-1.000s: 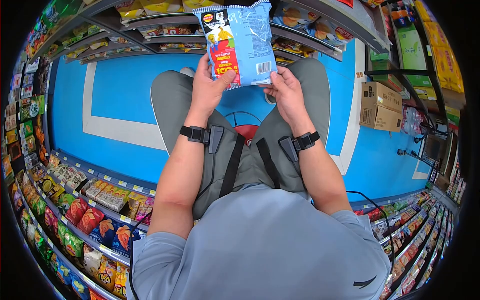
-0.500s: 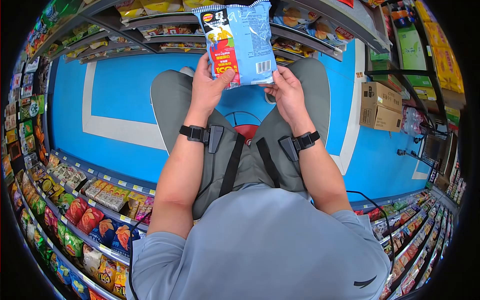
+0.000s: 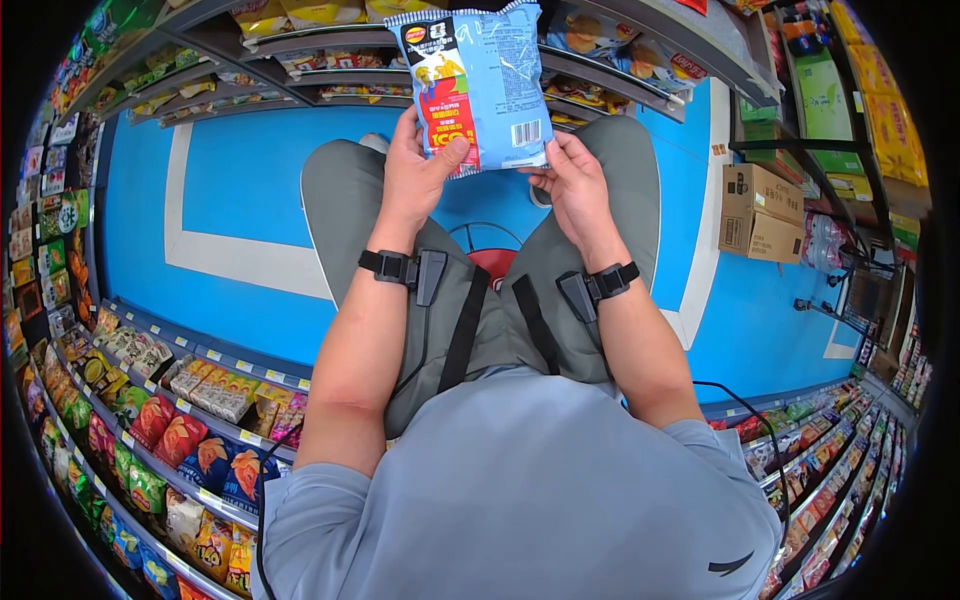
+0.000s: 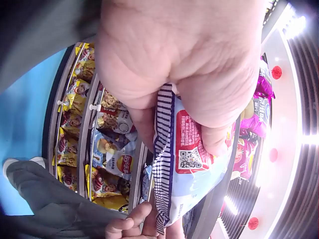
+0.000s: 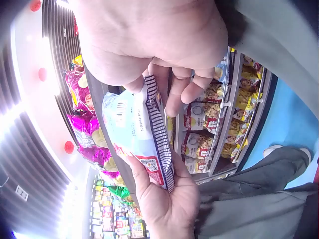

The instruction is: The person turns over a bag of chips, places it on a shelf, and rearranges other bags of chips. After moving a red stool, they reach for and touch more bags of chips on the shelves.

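A light-blue chip bag [image 3: 500,80] with striped crimped ends is raised in front of the knees, its printed panel and barcode facing the head camera. My left hand [image 3: 412,182] grips its near left corner, thumb lying over the red panel. At the near right corner, my right hand [image 3: 577,185] pinches the bag's edge between thumb and fingers. The left wrist view has the striped seam of the bag [image 4: 194,186] running below the left hand [image 4: 179,59]. Both hands also show on the bag in the right wrist view, the right hand [image 5: 149,40] nearer the camera.
Shelves of snack bags [image 3: 190,450] run along the near left, with more snack racks [image 3: 830,480] at the near right. Ahead, close beyond the bag, stands a grey shelf unit [image 3: 360,75]. Cardboard boxes [image 3: 762,212] sit on the blue floor [image 3: 250,215] to the right.
The chip bag has tilted very slightly, so its red panel's yellow lettering shows a little differently. Both hands keep their hold and their place.
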Demonstrator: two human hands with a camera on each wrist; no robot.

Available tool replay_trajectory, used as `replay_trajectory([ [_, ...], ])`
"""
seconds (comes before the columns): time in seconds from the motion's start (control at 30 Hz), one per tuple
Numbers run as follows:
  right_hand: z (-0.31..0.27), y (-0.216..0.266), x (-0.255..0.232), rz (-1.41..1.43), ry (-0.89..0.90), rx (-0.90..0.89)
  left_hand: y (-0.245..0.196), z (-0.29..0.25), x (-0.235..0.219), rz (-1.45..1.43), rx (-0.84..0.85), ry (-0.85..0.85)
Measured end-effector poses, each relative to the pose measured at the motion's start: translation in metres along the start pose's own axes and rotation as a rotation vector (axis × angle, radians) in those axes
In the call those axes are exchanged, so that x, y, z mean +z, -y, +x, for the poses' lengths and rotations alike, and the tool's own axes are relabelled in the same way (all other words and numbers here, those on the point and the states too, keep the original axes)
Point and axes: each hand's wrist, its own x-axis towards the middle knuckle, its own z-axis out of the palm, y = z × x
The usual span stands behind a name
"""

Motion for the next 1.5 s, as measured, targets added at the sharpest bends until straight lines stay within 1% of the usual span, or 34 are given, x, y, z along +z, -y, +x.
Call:
replay_trajectory([
  [1.5, 0.0001, 0.0009, -0.0005, -0.017, -0.007, 0.0, -0.0009, 0.0007, 0.0002, 0.017, -0.01, 0.009],
])
